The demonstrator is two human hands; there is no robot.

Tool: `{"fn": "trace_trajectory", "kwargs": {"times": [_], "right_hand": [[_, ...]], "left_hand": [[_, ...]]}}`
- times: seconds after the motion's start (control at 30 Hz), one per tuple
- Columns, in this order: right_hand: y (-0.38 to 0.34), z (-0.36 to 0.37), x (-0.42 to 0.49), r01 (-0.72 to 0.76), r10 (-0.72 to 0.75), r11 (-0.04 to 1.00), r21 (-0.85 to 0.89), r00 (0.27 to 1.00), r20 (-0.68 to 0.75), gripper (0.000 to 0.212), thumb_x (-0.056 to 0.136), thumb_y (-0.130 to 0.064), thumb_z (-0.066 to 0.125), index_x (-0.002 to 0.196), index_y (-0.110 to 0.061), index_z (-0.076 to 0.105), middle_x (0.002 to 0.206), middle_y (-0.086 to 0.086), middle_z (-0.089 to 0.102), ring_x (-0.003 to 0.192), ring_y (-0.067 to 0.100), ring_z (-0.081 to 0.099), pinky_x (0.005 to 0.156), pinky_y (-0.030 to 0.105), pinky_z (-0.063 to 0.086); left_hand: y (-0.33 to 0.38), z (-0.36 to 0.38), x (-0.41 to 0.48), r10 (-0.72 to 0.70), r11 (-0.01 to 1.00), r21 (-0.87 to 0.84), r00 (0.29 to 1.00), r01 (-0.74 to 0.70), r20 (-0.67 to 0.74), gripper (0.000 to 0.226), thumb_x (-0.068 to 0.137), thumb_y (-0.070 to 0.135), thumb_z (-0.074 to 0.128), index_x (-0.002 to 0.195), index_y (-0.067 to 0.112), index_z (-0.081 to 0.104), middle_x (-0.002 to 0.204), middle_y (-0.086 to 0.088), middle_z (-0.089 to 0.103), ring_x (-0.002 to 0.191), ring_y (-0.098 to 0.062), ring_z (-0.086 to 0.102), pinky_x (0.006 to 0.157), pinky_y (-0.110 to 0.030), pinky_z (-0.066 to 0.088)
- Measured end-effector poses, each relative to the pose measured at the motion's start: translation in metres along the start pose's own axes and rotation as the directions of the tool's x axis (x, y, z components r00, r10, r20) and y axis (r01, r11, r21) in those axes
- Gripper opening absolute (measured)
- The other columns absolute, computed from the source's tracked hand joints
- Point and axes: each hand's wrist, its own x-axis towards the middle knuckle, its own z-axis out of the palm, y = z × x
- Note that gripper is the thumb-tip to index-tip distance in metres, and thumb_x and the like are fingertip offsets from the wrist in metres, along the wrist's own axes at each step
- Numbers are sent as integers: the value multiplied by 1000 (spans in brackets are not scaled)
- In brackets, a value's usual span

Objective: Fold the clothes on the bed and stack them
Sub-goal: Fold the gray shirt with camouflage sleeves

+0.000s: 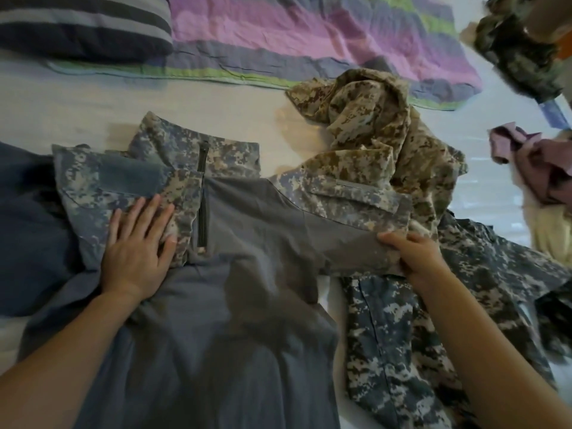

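1. Grey shirt (247, 274) with camouflage sleeves lies spread across the centre of the frame on the bed (77, 103), zip collar toward the top.
2. Left hand (139, 252), centre left: flat, fingers spread, pressing on the shirt's folded-in sleeve; grips nothing.
3. Right hand (414, 255), centre right: fingers closed, pinching the other sleeve's edge.
4. Tan camouflage garment (371, 134) lies crumpled at upper centre right; grey camouflage garment (402, 351) at lower right, beside the shirt.
5. Striped pillow (77, 23) upper left; striped blanket (294, 35) along the top.

Both forearms bare, no sleeves or jewellery visible.
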Motion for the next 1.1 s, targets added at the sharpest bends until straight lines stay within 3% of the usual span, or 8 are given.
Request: {"fn": "trace_trajectory", "kwargs": {"times": [0.17, 0.27, 0.4, 0.53, 0.63, 0.73, 0.93, 1.1], "right_hand": [[-63, 11, -54, 407, -475, 873, -268, 835, -278, 14, 79, -20, 67, 80, -8, 60, 66, -2, 56, 69, 13, 55, 57, 28, 47], [-86, 48, -102, 631, -641, 739, -235, 766, 43, 10, 74, -30, 65, 77, -23, 59, 68, -20, 61, 62, -9, 58, 44, 13, 46], [-40, 140, -116, 710, -374, 640, -294, 622, 688, 52, 76, -66, 57, 120, -41, 50, 128, -26, 52, 121, -3, 48, 96, 31, 48], [48, 175, -72, 750, -209, 151, -644, 661, 721, 62, 93, -52, 42, 147, -31, 21, 158, -11, -12, 145, 17, -18, 115, 56, -8], [71, 158, -63, 830, -509, 272, -488, 554, 659, 42, 94, -41, 49, 131, -22, 50, 155, -5, 25, 146, 16, 13, 118, 46, 14], [57, 147, -48, 733, -702, 544, -409, 664, 258, 29, 94, -30, 55, 116, -12, 59, 124, 2, 56, 115, 13, 52, 99, 35, 46], [-25, 154, -7, 323, -287, 943, -82, 912, 291, 21, 84, -22, 68, 101, -16, 58, 78, -10, 67, 68, 4, 67, 52, 14, 51], [-46, 148, 42, 399, -352, 889, -225, 910, 221, 5, 84, -20, 68, 86, -20, 63, 84, -3, 68, 77, 14, 69, 71, 30, 59]], "left_hand": [[3, -3, 1, -13, 1000, -24, 1000, 13, 1, 58, 95, 42, 25, 143, 12, 41, 152, -9, 34, 142, -27, 26, 117, -48, 10], [3, -2, 0, -20, 999, -41, 1000, 20, 11, 59, 94, 41, 26, 143, 12, 40, 152, -9, 33, 142, -26, 23, 116, -45, 8], [4, -4, 1, -25, 999, -41, 1000, 26, 18, 57, 93, 39, 28, 141, 12, 43, 151, -11, 35, 140, -28, 27, 115, -45, 10], [1, -2, 1, 10, 1000, -12, 1000, -10, 24, 56, 95, 37, 28, 143, 12, 39, 153, -8, 31, 142, -27, 24, 117, -48, 12], [0, -1, 0, 5, 1000, -29, 1000, -5, 18, 55, 95, 37, 28, 144, 13, 38, 154, -7, 30, 143, -25, 23, 117, -49, 13], [2, -1, 0, 13, 999, -32, 1000, -12, 16, 55, 95, 38, 28, 144, 14, 37, 153, -7, 31, 143, -26, 24, 117, -48, 13], [1, -1, 1, 3, 1000, -30, 1000, -3, 7, 55, 95, 38, 28, 144, 14, 38, 153, -7, 31, 142, -26, 25, 117, -47, 12], [2, 0, 1, 9, 999, -50, 1000, -9, -7, 55, 94, 39, 30, 143, 15, 39, 152, -7, 33, 142, -23, 24, 117, -45, 11]]}}
